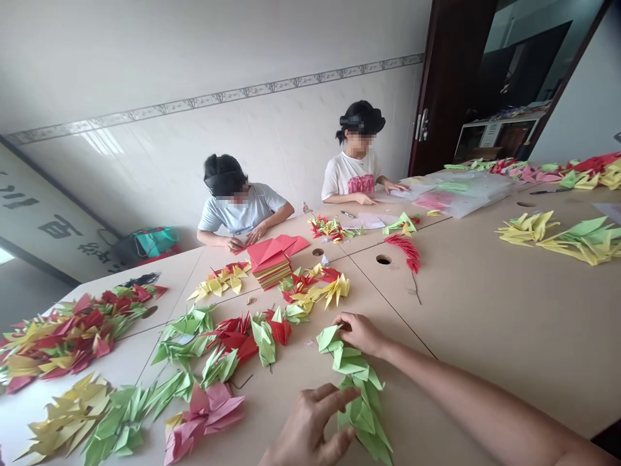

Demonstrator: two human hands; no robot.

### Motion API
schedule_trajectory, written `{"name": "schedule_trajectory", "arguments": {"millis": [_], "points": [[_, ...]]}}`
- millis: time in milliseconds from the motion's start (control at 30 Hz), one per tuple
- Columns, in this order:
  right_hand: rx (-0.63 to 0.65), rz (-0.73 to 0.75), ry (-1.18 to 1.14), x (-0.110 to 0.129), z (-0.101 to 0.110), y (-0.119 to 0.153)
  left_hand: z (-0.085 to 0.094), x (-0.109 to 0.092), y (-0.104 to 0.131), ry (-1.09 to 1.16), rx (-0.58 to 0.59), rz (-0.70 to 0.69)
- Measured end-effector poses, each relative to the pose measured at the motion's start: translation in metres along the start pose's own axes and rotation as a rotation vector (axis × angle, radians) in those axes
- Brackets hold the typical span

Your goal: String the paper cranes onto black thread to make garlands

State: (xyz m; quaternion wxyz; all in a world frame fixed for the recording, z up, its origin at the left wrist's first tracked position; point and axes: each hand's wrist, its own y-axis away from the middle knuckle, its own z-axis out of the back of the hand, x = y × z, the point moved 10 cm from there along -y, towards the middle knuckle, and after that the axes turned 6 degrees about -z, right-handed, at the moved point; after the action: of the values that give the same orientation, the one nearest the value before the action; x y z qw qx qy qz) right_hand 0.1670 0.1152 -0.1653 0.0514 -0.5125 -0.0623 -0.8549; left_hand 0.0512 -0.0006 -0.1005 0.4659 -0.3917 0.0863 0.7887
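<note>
A string of light green folded paper cranes [356, 367] runs down the table in front of me. At its far end, my right hand [361, 333] has its fingers curled onto the topmost green crane; the fingertips are partly hidden. Closer to me, my left hand [315, 424] hovers over or rests against the lower cranes, thumb and fingers apart. Whether it touches the paper I cannot tell. Left of the string lie a single green crane [264, 343], red cranes [237, 336] and a pink bunch [206, 414].
A big mixed heap of cranes [82, 330] covers the left side. Red paper [276, 249] tops a coloured stack farther back. Two people sit opposite, hands on the table. A red crane string [403, 251] lies near a cable hole [383, 259]; yellow-green bunches [577, 239] lie right.
</note>
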Motion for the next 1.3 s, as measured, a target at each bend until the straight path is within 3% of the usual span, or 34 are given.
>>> {"name": "schedule_trajectory", "arguments": {"millis": [67,167,300,533,667,1000,1233,1300], "points": [[0.027,-0.028,-0.002,-0.005,-0.004,-0.008,0.021,0.021,0.002,0.245,-0.224,0.113],[0.023,-0.05,-0.019,-0.009,-0.005,-0.019,0.047,0.074,0.011,0.545,-0.616,0.413],[-0.043,-0.034,-0.092,-0.003,-0.004,-0.026,0.053,0.112,-0.005,0.598,-0.755,0.532],[-0.192,0.044,-0.318,0.006,0.014,-0.02,0.046,0.135,-0.03,0.707,-0.774,0.546],[-0.201,0.056,-0.401,0.005,0.019,-0.018,0.037,0.133,-0.042,0.763,-0.674,0.523],[-0.019,0.058,-0.35,0.018,0.015,-0.017,0.027,0.14,-0.048,0.773,-0.541,0.49],[0.155,0.037,-0.169,0.015,-0.005,-0.013,0.02,0.137,-0.051,0.746,-0.462,0.486],[0.179,0.016,-0.133,0.013,-0.009,-0.011,0.016,0.132,-0.053,0.848,-0.449,0.467]]}}
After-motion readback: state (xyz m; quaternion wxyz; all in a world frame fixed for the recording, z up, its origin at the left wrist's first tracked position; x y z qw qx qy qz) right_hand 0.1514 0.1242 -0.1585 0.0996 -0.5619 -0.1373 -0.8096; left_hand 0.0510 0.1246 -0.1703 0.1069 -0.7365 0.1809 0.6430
